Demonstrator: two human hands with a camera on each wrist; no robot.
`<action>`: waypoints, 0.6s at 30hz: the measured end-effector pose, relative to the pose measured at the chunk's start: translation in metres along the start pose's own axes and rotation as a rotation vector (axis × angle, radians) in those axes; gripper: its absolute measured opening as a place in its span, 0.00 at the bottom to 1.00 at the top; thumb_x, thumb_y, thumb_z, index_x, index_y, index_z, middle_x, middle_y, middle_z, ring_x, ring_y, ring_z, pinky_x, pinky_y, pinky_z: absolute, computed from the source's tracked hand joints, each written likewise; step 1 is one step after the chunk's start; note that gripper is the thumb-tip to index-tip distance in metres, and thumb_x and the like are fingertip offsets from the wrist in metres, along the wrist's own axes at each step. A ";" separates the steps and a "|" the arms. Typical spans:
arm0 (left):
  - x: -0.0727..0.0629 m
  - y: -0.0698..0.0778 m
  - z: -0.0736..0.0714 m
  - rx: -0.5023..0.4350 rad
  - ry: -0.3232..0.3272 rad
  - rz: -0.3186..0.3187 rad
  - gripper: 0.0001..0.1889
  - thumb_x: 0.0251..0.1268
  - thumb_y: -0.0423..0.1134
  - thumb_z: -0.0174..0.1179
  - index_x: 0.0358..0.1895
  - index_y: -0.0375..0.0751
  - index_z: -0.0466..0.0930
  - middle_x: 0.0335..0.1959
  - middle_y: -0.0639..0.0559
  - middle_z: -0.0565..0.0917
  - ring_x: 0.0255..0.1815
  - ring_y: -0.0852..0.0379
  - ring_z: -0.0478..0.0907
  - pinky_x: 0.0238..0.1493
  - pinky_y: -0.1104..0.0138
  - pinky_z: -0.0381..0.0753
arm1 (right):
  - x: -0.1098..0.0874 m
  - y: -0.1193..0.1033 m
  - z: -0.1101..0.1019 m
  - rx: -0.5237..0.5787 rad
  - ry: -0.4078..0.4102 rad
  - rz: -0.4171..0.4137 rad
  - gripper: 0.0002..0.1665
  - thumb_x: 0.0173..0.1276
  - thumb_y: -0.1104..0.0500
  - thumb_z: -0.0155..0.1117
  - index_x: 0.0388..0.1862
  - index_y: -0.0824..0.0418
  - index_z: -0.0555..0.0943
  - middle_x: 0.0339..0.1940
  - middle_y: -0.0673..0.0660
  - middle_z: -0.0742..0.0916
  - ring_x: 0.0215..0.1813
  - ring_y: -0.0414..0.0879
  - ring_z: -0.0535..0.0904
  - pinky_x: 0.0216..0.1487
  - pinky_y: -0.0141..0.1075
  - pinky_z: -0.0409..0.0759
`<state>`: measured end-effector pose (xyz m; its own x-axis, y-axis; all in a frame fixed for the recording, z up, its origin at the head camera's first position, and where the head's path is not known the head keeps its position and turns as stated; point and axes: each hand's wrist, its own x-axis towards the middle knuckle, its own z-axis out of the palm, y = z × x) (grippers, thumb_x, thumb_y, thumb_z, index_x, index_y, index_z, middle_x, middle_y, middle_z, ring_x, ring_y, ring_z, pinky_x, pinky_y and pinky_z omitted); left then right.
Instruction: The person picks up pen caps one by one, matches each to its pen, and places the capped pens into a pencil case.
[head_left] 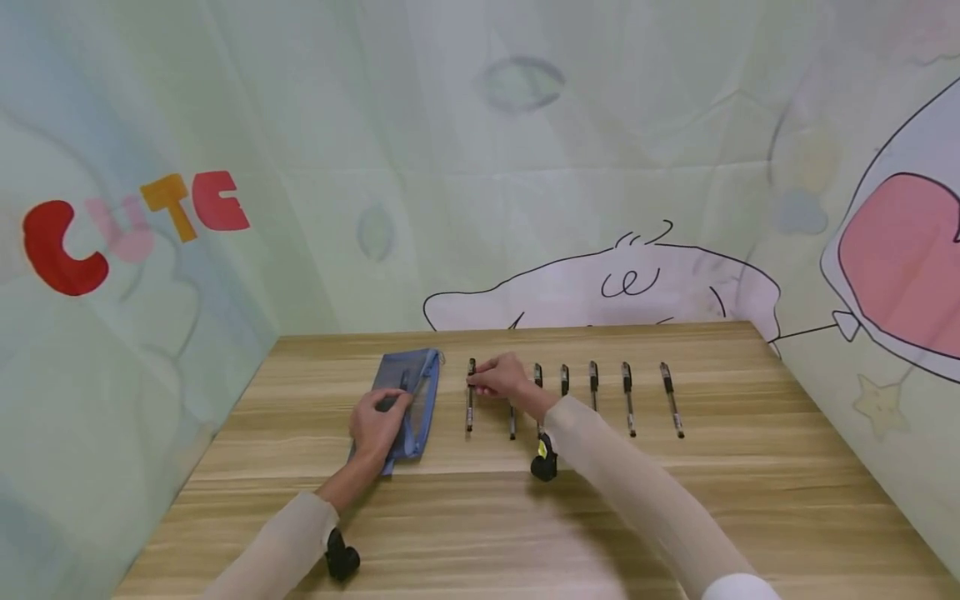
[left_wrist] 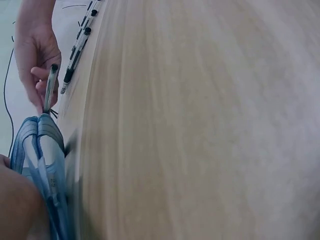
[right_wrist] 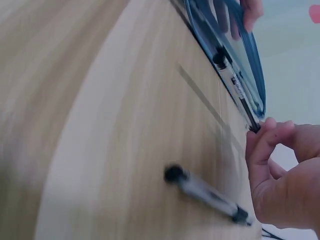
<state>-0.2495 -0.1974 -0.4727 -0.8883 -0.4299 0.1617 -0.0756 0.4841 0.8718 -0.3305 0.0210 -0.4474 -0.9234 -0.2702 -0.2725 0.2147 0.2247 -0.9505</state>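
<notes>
My left hand point(head_left: 378, 425) grips the near side of a blue mesh zip pouch point(head_left: 393, 367), whose mouth gapes toward the right. A dark, pen-like shape shows through the mesh. Just right of the pouch, my right hand point(head_left: 504, 377) pinches a clear-barrelled black pen point(head_left: 470, 408) near its capped end. In the right wrist view that pen point(right_wrist: 237, 90) is lifted off the table, its other end beside the pouch opening point(right_wrist: 260, 75). The left wrist view shows the pen point(left_wrist: 50, 90) behind the pouch's edge point(left_wrist: 42, 130).
Several similar pens lie in a spaced row to the right, from one by my right forearm point(head_left: 512, 423) to the rightmost pen point(head_left: 672, 400). They rest on a wood-grain table point(head_left: 450, 533). A printed curtain point(head_left: 360, 125) hangs behind and beside it.
</notes>
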 end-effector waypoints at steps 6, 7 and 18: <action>0.001 0.001 0.000 -0.012 -0.014 -0.037 0.14 0.61 0.43 0.68 0.45 0.37 0.89 0.55 0.38 0.85 0.63 0.41 0.78 0.72 0.49 0.71 | 0.006 -0.001 0.025 0.116 -0.044 -0.018 0.20 0.70 0.66 0.68 0.58 0.75 0.79 0.25 0.52 0.86 0.22 0.35 0.78 0.23 0.22 0.76; 0.002 0.001 -0.001 -0.016 -0.014 -0.039 0.14 0.61 0.42 0.68 0.45 0.36 0.89 0.55 0.38 0.85 0.63 0.41 0.78 0.72 0.49 0.71 | 0.008 -0.001 0.030 0.132 -0.051 -0.017 0.21 0.70 0.66 0.68 0.58 0.75 0.79 0.24 0.51 0.85 0.22 0.35 0.78 0.23 0.22 0.76; 0.004 0.004 -0.001 -0.066 0.009 -0.037 0.12 0.60 0.38 0.69 0.42 0.34 0.89 0.52 0.37 0.86 0.62 0.41 0.79 0.70 0.52 0.73 | 0.012 -0.001 0.080 0.267 0.018 0.034 0.17 0.69 0.67 0.66 0.55 0.74 0.79 0.21 0.51 0.82 0.20 0.34 0.75 0.19 0.20 0.76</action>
<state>-0.2528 -0.1982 -0.4677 -0.8811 -0.4539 0.1329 -0.0780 0.4166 0.9057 -0.3163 -0.0577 -0.4614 -0.9191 -0.2494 -0.3049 0.3201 -0.0218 -0.9471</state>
